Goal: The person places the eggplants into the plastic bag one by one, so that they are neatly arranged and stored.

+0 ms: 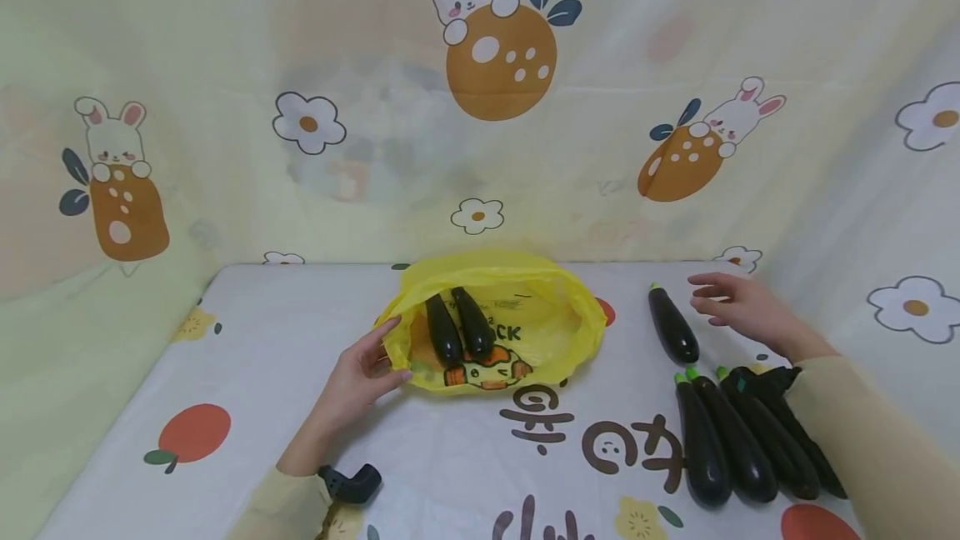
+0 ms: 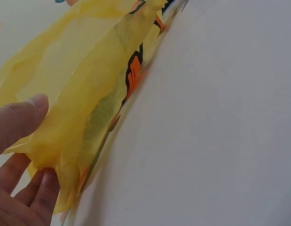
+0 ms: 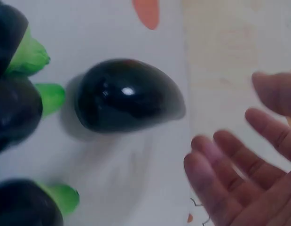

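Observation:
A yellow plastic bag (image 1: 581, 323) lies with its mouth spread toward me, and two dark eggplants (image 1: 444, 338) sit inside its left part. My left hand (image 1: 366, 375) holds the bag's left edge; the left wrist view shows the thumb on one side of the film (image 2: 65, 127) and fingers on the other. To the right of the bag lies a single eggplant (image 1: 673, 327). Just right of it, my right hand (image 1: 742, 307) hovers with fingers loosely extended, holding nothing. In the right wrist view, a gap separates that hand (image 3: 244, 183) from the eggplant (image 3: 129, 96).
Several more eggplants (image 1: 708, 444) lie side by side at the right front, partly under my right forearm. A patterned white cloth (image 1: 420, 457) covers the table. Behind it hangs a curtain (image 1: 360, 190) with rabbit and flower prints.

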Tool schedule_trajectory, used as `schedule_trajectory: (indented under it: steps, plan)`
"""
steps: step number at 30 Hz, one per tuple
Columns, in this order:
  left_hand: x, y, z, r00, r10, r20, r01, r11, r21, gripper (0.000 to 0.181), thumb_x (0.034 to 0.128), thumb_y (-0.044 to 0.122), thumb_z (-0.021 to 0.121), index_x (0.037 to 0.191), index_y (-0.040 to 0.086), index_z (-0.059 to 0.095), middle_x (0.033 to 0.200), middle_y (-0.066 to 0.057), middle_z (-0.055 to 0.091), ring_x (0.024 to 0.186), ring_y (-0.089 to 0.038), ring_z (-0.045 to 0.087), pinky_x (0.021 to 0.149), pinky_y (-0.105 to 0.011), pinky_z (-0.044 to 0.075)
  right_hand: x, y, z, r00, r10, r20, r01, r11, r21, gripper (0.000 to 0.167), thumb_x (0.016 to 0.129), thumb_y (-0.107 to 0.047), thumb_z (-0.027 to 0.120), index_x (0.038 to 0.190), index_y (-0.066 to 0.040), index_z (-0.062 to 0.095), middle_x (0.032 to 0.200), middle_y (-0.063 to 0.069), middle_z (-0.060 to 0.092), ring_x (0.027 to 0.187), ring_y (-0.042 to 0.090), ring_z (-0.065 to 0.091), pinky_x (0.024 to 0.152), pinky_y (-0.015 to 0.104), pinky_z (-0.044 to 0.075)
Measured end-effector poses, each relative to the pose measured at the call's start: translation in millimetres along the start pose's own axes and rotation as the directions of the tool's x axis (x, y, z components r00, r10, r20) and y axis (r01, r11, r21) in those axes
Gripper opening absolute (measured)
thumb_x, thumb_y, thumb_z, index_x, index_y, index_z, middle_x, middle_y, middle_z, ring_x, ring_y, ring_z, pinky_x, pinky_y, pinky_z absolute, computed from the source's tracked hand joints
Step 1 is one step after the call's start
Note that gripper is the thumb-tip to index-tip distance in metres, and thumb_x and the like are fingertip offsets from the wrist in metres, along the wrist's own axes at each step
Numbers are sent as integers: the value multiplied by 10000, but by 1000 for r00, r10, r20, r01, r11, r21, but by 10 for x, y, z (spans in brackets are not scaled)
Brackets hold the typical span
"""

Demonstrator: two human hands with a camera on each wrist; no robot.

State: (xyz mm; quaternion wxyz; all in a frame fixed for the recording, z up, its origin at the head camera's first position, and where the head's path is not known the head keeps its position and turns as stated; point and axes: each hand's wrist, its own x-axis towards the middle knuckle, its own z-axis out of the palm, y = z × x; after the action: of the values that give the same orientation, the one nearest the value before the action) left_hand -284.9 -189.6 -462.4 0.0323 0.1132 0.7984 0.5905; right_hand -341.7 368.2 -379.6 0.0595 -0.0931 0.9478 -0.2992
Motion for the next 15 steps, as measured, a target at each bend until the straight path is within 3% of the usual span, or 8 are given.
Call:
schedule_trajectory:
  steps: [4, 9, 15]
  plan:
    - [0, 2, 2, 1000, -2, -4, 2, 1000, 1, 804, 888, 67, 784, 1582, 174, 392, 1634, -119, 389, 1407, -361, 514, 1146, -463, 471, 109, 10, 95, 997, 68, 47, -67, 997, -28, 626, 1062, -324, 547, 1491, 97, 371, 1425, 417, 461, 1180, 512, 617, 945, 554, 593]
    - [7, -12, -5, 1000, 9, 2, -9, 1000, -7, 805, 888, 62, 782, 1582, 175, 391, 1638, -109, 384, 1403, -354, 519, 1139, -445, 481, 200, 56, 207, 990, 117, 75, -113, 992, -60, 686, 1045, -321, 570, 1512, 114, 318, 1439, 453, 412, 1128, 510, 650, 956, 619, 560]
    - [8, -33, -15, 1000, 15, 5, -15, 1000, -9, 807, 891, 58, 778, 1586, 167, 383, 1635, -121, 386, 1392, -356, 529, 1122, -412, 499, 247, 71, 321, 988, 118, 99, -108, 989, -99, 719, 1020, -337, 605, 1509, 107, 322, 1416, 446, 434, 1238, 568, 517, 975, 668, 521]
